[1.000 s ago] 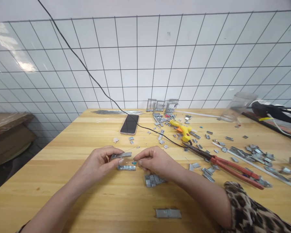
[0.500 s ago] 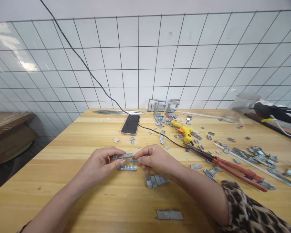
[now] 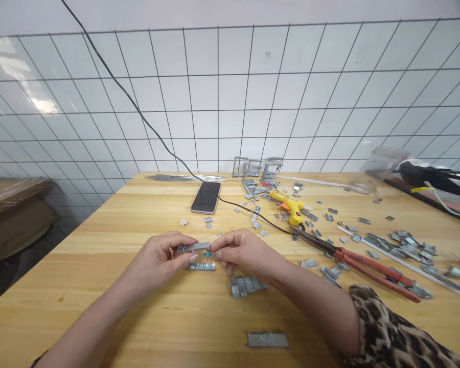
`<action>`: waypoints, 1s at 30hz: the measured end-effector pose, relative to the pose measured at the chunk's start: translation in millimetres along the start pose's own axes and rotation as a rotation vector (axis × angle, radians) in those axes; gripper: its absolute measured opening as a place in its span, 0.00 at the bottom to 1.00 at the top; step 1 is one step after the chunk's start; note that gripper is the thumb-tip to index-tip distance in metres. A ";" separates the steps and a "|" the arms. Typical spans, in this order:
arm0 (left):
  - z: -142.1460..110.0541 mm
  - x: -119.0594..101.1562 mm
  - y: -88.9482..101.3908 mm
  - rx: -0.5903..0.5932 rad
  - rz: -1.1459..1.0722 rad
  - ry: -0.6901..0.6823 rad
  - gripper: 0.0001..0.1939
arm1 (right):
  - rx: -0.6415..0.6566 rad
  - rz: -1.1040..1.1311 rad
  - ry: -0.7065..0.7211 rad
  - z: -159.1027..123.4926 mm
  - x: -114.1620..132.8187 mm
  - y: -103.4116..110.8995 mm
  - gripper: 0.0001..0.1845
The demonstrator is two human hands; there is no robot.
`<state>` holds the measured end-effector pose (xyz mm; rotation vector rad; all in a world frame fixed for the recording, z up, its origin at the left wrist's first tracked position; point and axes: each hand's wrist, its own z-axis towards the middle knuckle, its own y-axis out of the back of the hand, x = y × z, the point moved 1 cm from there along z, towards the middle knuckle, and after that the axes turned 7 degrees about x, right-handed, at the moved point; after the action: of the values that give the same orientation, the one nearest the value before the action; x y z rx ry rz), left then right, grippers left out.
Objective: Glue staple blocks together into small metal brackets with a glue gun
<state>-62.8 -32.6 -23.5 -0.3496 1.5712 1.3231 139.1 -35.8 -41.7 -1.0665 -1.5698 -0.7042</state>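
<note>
Between thumb and fingers, my left hand point(image 3: 168, 254) pinches a flat grey metal strip point(image 3: 198, 247) above the table. My right hand point(image 3: 239, 253) is closed in a pinch at the strip's right end, where a tiny blue piece point(image 3: 208, 254) shows by the fingertips; its exact kind is too small to tell. Below the held strip, a shiny ridged metal strip point(image 3: 203, 267) lies on the wood. A group of grey metal pieces point(image 3: 248, 285) sits side by side under my right wrist. Nearer to me lies another flat metal strip point(image 3: 268, 339).
Red-handled pliers point(image 3: 375, 266) and a yellow glue gun point(image 3: 292, 207) lie to the right among scattered metal bits point(image 3: 410, 243). A phone point(image 3: 206, 198) lies beyond my hands, crossed by a black cable point(image 3: 164, 138). Small metal frames point(image 3: 253, 167) stand by the tiled wall.
My right fingertips have come closer to the held strip's right end, and the small blue piece now sits just under it. My left hand keeps its hold; the view shifts slightly.
</note>
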 end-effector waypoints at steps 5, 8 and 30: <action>1.5 -4.6 0.8 -0.030 0.027 0.052 0.10 | -0.003 0.011 -0.008 -1.6 0.6 0.8 0.07; 0.8 -7.0 1.5 -0.041 0.052 0.072 0.12 | -0.003 0.011 -0.012 -2.3 0.8 2.0 0.07; -0.9 1.8 2.7 0.011 -0.044 0.178 0.22 | -0.065 -0.107 0.121 3.1 -7.8 -3.5 0.19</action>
<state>-66.1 -31.7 -23.5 -0.5038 1.7077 1.2772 134.9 -36.7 -49.7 -0.9738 -1.5163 -0.8816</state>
